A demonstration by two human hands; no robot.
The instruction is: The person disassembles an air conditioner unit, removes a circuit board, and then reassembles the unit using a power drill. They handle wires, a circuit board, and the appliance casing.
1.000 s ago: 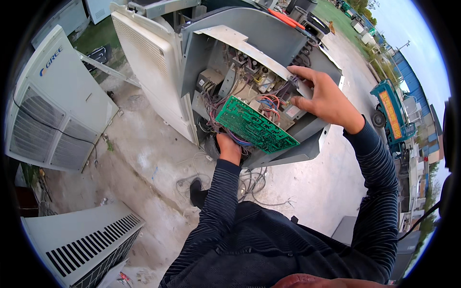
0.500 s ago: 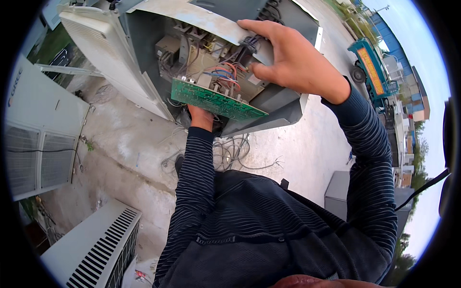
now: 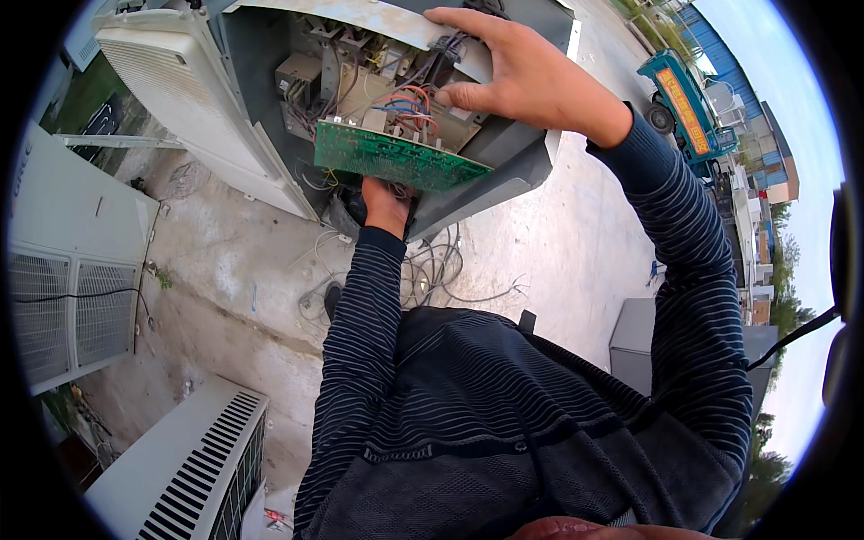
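Note:
A green circuit board [image 3: 396, 159] stands tilted at the near side of an opened air-conditioner outdoor unit [image 3: 522, 166]. Behind the board, red, blue and grey wires [image 3: 412, 104] run into the control box. My right hand [image 3: 549, 76] is closed over a pale metal panel [image 3: 351, 13] at its right end, fingers on the far side and thumb near the dark wires. Below the board's lower edge my left hand [image 3: 385, 211] reaches up into the unit. Its fingers are hidden under the board, and what they touch does not show.
A white grille panel [image 3: 184, 108] leans along the unit's left side. Loose cables [image 3: 436, 270] lie on the concrete below. Other air-conditioner casings stand at the left [image 3: 81, 243] and lower left [image 3: 193, 459]. A grey box [image 3: 633, 337] sits at right; a teal truck [image 3: 679, 103] is beyond.
The unit, board and right hand sit a little higher and further left in the picture. The board shows its face more, and more of my left hand shows below it.

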